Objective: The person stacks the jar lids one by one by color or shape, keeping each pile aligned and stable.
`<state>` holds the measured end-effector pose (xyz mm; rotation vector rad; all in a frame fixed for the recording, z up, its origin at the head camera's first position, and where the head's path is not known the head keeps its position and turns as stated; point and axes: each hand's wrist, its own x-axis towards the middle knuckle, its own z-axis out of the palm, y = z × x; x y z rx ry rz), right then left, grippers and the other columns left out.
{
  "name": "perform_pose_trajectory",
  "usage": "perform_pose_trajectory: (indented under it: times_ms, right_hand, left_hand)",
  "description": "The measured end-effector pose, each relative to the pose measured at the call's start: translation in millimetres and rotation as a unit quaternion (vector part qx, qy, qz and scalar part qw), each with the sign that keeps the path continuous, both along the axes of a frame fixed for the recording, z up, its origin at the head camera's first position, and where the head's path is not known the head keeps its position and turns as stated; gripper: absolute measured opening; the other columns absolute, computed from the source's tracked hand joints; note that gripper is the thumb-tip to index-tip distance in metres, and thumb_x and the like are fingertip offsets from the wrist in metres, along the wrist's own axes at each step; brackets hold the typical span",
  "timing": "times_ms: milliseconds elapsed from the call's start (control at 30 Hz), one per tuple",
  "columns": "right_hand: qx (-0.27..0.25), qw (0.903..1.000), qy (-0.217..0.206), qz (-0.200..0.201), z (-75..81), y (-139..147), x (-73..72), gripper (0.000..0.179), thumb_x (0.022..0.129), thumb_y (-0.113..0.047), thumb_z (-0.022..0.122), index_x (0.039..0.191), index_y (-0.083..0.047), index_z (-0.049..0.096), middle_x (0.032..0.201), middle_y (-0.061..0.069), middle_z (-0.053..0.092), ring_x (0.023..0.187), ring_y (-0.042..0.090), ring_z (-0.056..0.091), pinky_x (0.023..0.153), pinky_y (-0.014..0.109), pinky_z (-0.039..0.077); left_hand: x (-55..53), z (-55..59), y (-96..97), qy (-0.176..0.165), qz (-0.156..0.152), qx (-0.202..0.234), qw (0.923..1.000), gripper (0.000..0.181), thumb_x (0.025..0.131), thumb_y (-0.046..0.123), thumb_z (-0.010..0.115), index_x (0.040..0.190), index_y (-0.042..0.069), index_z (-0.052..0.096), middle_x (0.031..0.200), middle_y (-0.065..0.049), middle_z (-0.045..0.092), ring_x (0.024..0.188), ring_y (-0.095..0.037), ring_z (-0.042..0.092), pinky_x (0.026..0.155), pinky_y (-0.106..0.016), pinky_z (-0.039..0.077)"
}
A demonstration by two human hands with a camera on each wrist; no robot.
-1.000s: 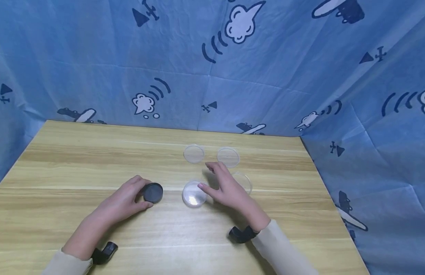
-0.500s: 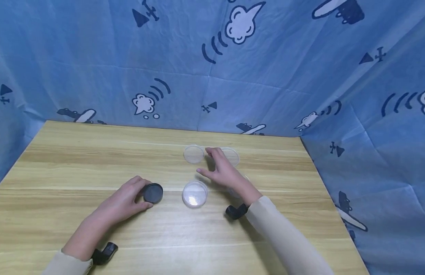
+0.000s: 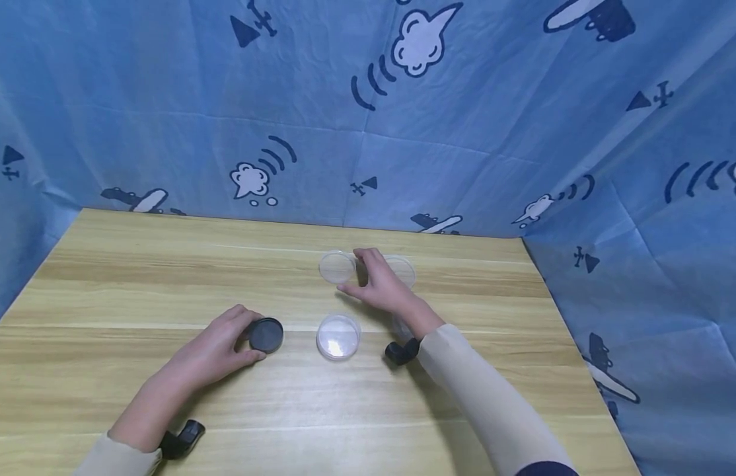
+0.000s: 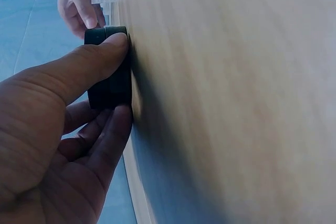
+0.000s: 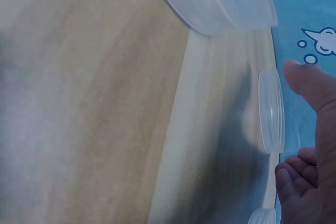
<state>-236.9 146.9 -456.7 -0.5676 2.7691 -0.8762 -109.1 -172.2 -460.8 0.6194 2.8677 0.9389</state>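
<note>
I pinch black disc [image 3: 265, 335] with left hand [image 3: 216, 349]; right hand [image 3: 383, 284], fingers spread, beside clear dish [image 3: 337, 267]; off-centre contact may skid it.

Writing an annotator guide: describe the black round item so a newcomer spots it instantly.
On the wooden table, left of centre, find the person's left hand. The black round item is gripped between that hand's thumb and fingers. The round dishes to its right are clear; this one alone is dark.
</note>
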Motion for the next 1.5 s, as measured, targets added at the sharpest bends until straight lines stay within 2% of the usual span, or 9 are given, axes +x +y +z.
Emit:
perform_pose_trajectory:
  times_ms: [167,400,633,1000,1233,1500]
  right_hand:
    - [0.007,1.0000,-0.001,0.006,-2.6,-3,-7.6,0.093,0.089,-0.042,0.082,0.157,0.001,0.037,0.153,0.022,0.046,0.145,0.036,0.048,0.126,0.048,0.036]
    - [0.020,0.9997,-0.008,0.011,-5.6,-5,-14.4,0.096,0.088,-0.044,0.082,0.158,0.003,0.036,0.156,0.023,0.044,0.148,0.036,0.042,0.127,0.048,0.034]
    - [0.024,0.9996,-0.005,0.013,-9.0,-8,-18.0,0.096,0.085,-0.047,0.084,0.155,0.002,0.039,0.154,0.021,0.047,0.144,0.035,0.042,0.124,0.048,0.038]
    - [0.037,0.9992,0.009,0.015,-10.4,-12,-20.8,0.090,0.085,-0.047,0.085,0.151,0.000,0.045,0.145,0.017,0.051,0.136,0.031,0.045,0.118,0.047,0.043]
    - [0.051,0.9983,0.018,0.022,-11.1,-12,-21.6,0.088,0.087,-0.046,0.084,0.151,0.001,0.045,0.147,0.018,0.051,0.139,0.031,0.045,0.120,0.046,0.042]
    - [0.045,0.9989,0.013,0.005,-6.7,-17,-18.6,0.084,0.087,-0.040,0.085,0.149,0.002,0.047,0.144,0.020,0.053,0.134,0.032,0.049,0.120,0.044,0.042]
  left_hand:
    - [0.0,0.3,0.3,0.001,-0.001,0.000,1.0000,0.048,0.083,0.018,0.089,0.123,0.002,0.068,0.108,-0.005,0.066,0.097,-0.016,0.063,0.087,-0.042,0.057]
    - [1.1,0.7,1.2,-0.003,0.002,0.003,1.0000,0.048,0.083,0.019,0.089,0.124,0.003,0.068,0.108,-0.004,0.066,0.097,-0.015,0.063,0.086,-0.041,0.056]
    - [1.5,0.2,1.7,-0.001,0.001,0.001,1.0000,0.048,0.083,0.018,0.088,0.124,0.003,0.068,0.107,-0.004,0.066,0.096,-0.014,0.062,0.086,-0.041,0.057]
    - [0.4,0.8,1.8,-0.004,0.000,-0.006,1.0000,0.048,0.084,0.018,0.088,0.124,0.002,0.068,0.109,-0.005,0.067,0.098,-0.017,0.064,0.088,-0.043,0.057]
    - [0.2,2.9,1.4,-0.006,0.001,-0.007,1.0000,0.049,0.083,0.018,0.089,0.124,0.001,0.068,0.110,-0.007,0.068,0.100,-0.020,0.066,0.089,-0.044,0.058]
    - [0.2,2.5,0.6,-0.003,0.000,-0.001,1.0000,0.049,0.083,0.017,0.089,0.123,0.001,0.068,0.110,-0.007,0.067,0.100,-0.019,0.066,0.088,-0.043,0.058]
